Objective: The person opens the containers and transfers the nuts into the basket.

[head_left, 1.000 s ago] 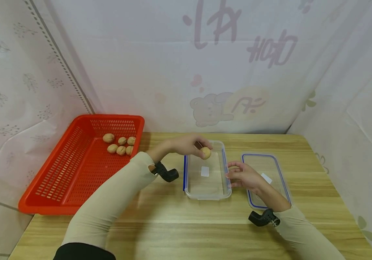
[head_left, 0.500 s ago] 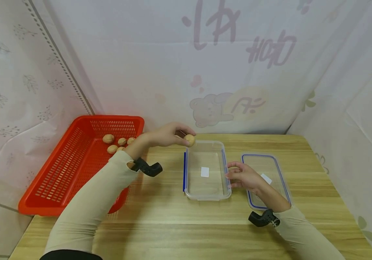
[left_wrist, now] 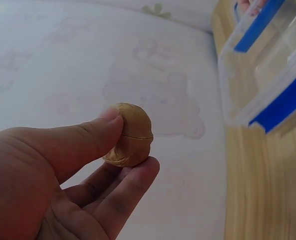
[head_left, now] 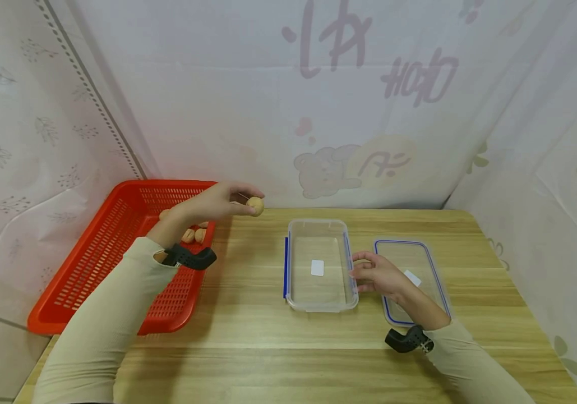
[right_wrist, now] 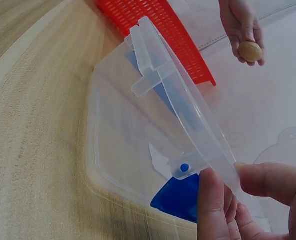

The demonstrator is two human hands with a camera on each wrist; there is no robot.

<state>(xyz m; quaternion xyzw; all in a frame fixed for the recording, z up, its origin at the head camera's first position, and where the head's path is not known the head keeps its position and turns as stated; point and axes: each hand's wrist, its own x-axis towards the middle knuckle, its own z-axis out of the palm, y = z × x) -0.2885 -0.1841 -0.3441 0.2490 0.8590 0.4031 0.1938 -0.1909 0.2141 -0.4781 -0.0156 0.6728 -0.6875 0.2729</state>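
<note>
My left hand [head_left: 217, 203] pinches a walnut [head_left: 255, 206] between thumb and fingertips, raised beyond the right edge of the red basket [head_left: 41, 318]. In the left wrist view the seam of that walnut [left_wrist: 134, 140] shows clearly. With my right hand [head_left: 380, 276] I grip the right side wall of a clear plastic food container [head_left: 324, 307] with blue side clips. The right wrist view shows the thumb on one face of its rim [right_wrist: 187, 110] and the fingers on the other. A white label [head_left: 317, 268] lies in the container.
Several walnuts [head_left: 188, 235] lie in the basket's far right corner, partly behind my left forearm. A clear lid [head_left: 404, 255] with a blue seal lies right of the container, partly under my right hand and wrist. A white printed curtain [head_left: 248, 112] hangs behind the wooden table [head_left: 288, 365].
My left hand has moved left with the walnut, from over the container to near the basket's right edge. The right hand stays at the container's side.
</note>
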